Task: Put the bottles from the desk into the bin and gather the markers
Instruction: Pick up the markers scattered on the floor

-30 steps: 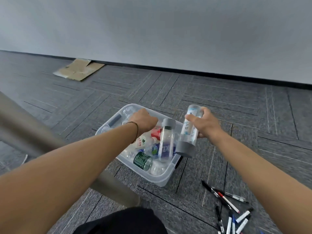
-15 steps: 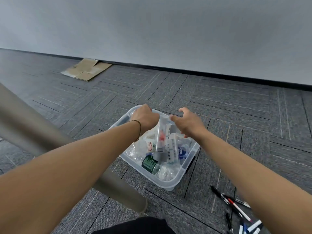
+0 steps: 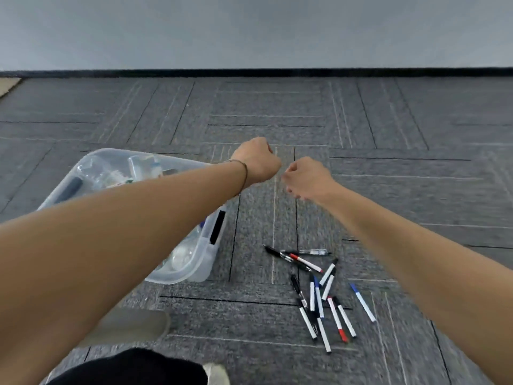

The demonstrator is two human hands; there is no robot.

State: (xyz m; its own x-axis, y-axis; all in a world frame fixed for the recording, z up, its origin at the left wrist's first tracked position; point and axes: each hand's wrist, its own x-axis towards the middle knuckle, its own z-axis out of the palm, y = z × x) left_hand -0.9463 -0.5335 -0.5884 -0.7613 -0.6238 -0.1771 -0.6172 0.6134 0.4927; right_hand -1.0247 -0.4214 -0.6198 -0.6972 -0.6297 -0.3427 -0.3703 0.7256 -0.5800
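A clear plastic bin (image 3: 194, 269) stands on the carpet at the left, partly hidden by my left forearm. Several bottles (image 3: 144, 168) lie inside it. Several markers (image 3: 319, 293) with white barrels and black, red or blue caps lie scattered on the carpet at the lower right. My left hand (image 3: 256, 161) hovers in the air to the right of the bin, fingers curled shut with nothing in them. My right hand (image 3: 306, 177) is close beside it, above and beyond the markers, also loosely curled and holding nothing.
Grey carpet tiles cover the floor up to a black skirting board and a pale wall. A metal desk leg (image 3: 133, 323) stands at the lower left. A shoe tip (image 3: 215, 373) and dark clothing show at the bottom edge. Cardboard (image 3: 8, 86) lies far left.
Both hands let go of the bottles, which now lie in the bin. The hands have drawn away to the right, and the view has swung right towards the markers.
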